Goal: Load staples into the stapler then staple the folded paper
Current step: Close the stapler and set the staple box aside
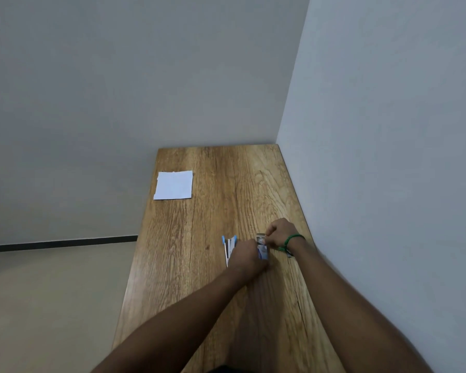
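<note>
Below, both hands over bench [199, 265] nr right wall. Left hand [244, 254] pinning small staple box [264, 253]; right hand [279, 234] pinching at box top, contents too small to tell. Stapler [229, 247] opened, touching left hand on its left. Folded paper [173, 185] well apart, far-left edge. Best practice: steady box w/ left, draw one strip out straight, avoid snapping it, then seat in open channel.

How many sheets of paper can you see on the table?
1: a folded white paper lies near the table's far left edge, away from both hands. More could be hidden under the hands.
</note>
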